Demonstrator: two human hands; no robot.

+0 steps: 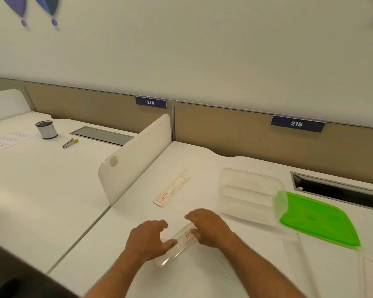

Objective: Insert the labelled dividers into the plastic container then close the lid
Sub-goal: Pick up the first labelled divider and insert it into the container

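Observation:
A clear plastic divider (174, 249) with a red label lies slanted on the white desk (202, 168), between my two hands. My left hand (145, 239) hovers at its near-left side with fingers spread and curved, the thumb touching the divider's edge. My right hand (208, 225) has its fingers curled down onto the labelled far end. A second labelled divider (171, 189) lies flat farther back. At the right stands the clear plastic container (252, 194), uncovered, with the green lid (319, 220) lying flat beside it.
More clear flat pieces (299, 265) lie at the near right. A white partition screen (136, 160) separates this desk from the left one, which holds a pen cup (46, 130), a small metal tool (70, 143) and papers. An open cable slot (340, 192) runs behind the lid.

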